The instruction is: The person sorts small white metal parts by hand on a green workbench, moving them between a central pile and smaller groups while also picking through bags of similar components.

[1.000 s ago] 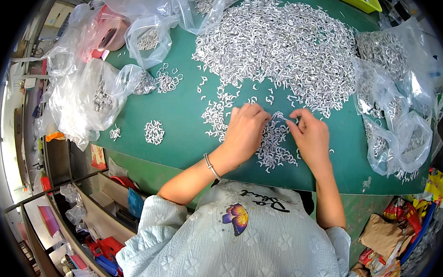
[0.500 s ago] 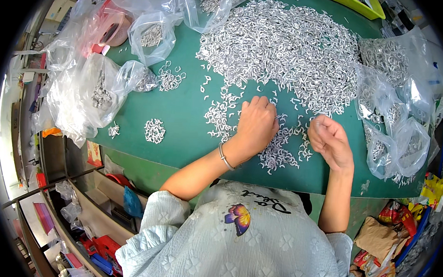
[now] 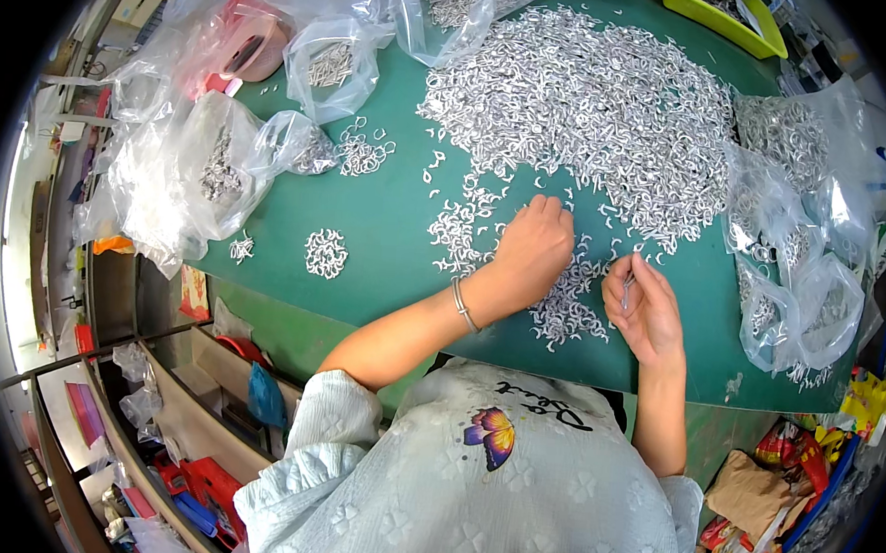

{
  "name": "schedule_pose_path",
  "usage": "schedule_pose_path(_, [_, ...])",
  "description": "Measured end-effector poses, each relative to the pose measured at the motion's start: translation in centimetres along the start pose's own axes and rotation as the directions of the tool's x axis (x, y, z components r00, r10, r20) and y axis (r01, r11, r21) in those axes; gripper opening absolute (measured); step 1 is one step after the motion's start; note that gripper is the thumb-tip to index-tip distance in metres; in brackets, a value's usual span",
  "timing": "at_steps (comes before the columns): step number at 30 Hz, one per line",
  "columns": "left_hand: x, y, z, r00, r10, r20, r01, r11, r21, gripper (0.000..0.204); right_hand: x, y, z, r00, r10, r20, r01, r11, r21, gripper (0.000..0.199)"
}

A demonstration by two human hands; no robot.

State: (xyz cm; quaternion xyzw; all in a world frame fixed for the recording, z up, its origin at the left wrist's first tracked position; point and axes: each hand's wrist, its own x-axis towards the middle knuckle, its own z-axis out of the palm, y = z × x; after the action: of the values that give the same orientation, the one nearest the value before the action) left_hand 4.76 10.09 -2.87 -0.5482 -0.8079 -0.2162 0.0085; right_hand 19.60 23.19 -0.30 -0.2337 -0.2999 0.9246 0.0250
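Note:
My left hand (image 3: 535, 249), with a metal bangle (image 3: 464, 305) at its wrist, rests back-up on the green table. Its fingers are curled down and hide whatever they grip. To its right, my right hand (image 3: 647, 305) is turned partly palm-up, its thumb and fingers pinching small silver metal pieces (image 3: 628, 286). What shape these pieces have is too small to tell. Between and below the hands lies a loose patch of curved silver pieces (image 3: 567, 308). Another scattered patch (image 3: 457, 235) lies left of my left hand. Beyond both hands spreads a large heap of similar curved pieces (image 3: 582, 104).
Clear plastic bags of metal parts crowd the left (image 3: 219, 155) and right (image 3: 795, 255) sides. Two small piles, one round (image 3: 325, 253), one smaller (image 3: 241, 248), sit at left, below a cluster of rings (image 3: 365, 150). A yellow tray (image 3: 732, 26) stands far right.
The right hand has turned its palm more into view, showing metal pieces at its fingers. The left hand stays curled over the small pieces. The whole view has shifted slightly.

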Motion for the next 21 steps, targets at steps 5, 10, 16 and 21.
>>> schedule_pose_path(5, [0.8,-0.8,-0.5,0.998,0.022,0.058,-0.016,0.994,-0.108,0.012,-0.3,0.1,0.4,0.999,-0.014,-0.041,0.013,1.0,-0.009,0.026])
schedule_pose_path(10, [1.4,0.4,-3.7,0.989,-0.071,0.129,0.123,0.881,-0.456,0.012,0.3,1.5,-0.5,0.994,-0.065,-0.083,0.074,0.991,0.108,0.032])
schedule_pose_path(16, [0.1,3.5,-4.2,1.0,0.028,-0.011,-0.03,0.88,-0.474,0.023,1.2,2.3,2.1,0.998,0.012,-0.056,0.009,0.931,0.366,0.043])
schedule_pose_path(21, [-2.1,3.5,-4.1,0.901,-0.429,0.062,0.227,0.344,-0.911,0.033,1.5,3.7,-0.9,0.987,-0.11,0.119,0.057,0.921,0.385,0.038])
